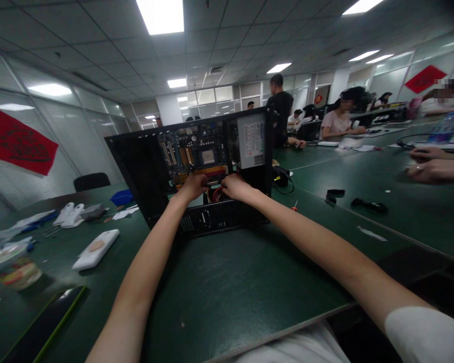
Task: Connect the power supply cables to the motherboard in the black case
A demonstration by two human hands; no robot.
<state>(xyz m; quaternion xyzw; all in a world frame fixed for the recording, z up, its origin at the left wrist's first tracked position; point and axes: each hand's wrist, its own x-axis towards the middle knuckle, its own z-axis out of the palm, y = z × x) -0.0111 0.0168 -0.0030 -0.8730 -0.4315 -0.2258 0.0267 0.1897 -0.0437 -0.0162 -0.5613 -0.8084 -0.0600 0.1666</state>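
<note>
Green table [249, 282] — both hands curled on red cables [216, 194] inside open computer case [144, 166]

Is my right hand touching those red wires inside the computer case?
Touching. The head view shows the right hand with its fingers closed around the red wires at the bottom of the open computer case.

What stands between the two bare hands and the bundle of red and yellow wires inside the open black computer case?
Nothing visible does. The left hand and the right hand are already at the bundle of red and yellow wires, inside the open black computer case, below the blue motherboard.
</note>
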